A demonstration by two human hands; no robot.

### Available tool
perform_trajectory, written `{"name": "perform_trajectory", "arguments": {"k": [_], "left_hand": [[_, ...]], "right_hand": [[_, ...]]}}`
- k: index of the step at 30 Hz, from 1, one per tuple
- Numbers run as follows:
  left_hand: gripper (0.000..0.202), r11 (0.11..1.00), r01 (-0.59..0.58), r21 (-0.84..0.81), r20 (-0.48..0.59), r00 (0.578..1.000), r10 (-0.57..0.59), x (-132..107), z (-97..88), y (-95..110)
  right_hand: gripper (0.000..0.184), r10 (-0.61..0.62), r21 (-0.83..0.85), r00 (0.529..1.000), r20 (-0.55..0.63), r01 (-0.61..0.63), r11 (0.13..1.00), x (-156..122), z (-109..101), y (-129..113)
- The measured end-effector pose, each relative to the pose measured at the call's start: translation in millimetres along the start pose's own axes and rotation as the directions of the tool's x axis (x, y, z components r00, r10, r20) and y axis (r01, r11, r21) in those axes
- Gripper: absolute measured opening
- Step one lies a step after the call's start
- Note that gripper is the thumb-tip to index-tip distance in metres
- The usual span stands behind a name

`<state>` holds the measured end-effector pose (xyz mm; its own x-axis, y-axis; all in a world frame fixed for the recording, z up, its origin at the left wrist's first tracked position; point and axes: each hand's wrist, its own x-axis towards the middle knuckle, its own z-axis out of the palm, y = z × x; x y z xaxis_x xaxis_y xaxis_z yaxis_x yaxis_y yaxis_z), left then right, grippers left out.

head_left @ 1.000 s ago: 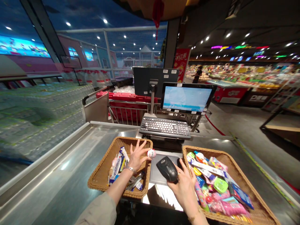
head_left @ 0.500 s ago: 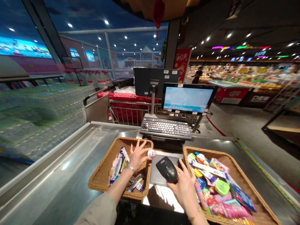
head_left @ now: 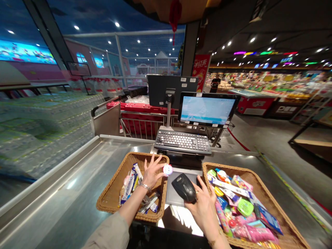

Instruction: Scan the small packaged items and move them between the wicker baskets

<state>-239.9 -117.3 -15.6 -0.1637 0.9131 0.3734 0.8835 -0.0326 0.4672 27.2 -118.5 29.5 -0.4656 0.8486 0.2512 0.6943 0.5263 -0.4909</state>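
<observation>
My left hand (head_left: 153, 174) is raised over a wicker basket (head_left: 132, 157), pinching a small white egg-shaped sweet with pink and blue print (head_left: 167, 169) at its fingertips. That basket holds several wrapped snack bars and packets (head_left: 131, 183). My right hand (head_left: 204, 214) grips a black handheld barcode scanner (head_left: 184, 187), aimed toward the egg. Below it, a second wicker basket (head_left: 228, 167) is heaped with colourful sweets and toys (head_left: 237, 204). A bracelet circles my left wrist, and a ring shows on my right hand.
A black keyboard (head_left: 182, 141) and a till monitor (head_left: 207, 110) stand ahead, with a red cart (head_left: 140, 121) behind. Steel counter (head_left: 70, 183) runs left, beside stacked bottled water (head_left: 44, 124). A distant person (head_left: 215, 84) stands among shop displays.
The egg has turned in my left fingers, showing more of its blue and pink print. The scanner has shifted slightly left. The baskets stay put.
</observation>
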Motion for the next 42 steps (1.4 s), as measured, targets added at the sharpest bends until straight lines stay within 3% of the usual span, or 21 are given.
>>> {"name": "perform_trajectory", "arguments": {"k": [25, 30, 42], "left_hand": [[0.043, 1.000, 0.019, 0.025, -0.007, 1.000, -0.019, 3, -5.5, -12], [0.044, 0.999, 0.035, -0.012, 0.056, 0.998, -0.034, 6, -13.0, -16], [0.043, 0.999, 0.035, -0.024, 0.226, 0.974, -0.028, 15, -37.7, -19]], "right_hand": [[0.028, -0.049, 0.001, 0.998, 0.042, 0.049, 0.999, -1, -1, 0], [0.040, -0.051, -0.021, 0.998, 0.030, 0.051, 0.998, -1, 0, 1], [0.033, -0.095, -0.042, 0.995, 0.038, 0.096, 0.994, -2, 4, 6]]}}
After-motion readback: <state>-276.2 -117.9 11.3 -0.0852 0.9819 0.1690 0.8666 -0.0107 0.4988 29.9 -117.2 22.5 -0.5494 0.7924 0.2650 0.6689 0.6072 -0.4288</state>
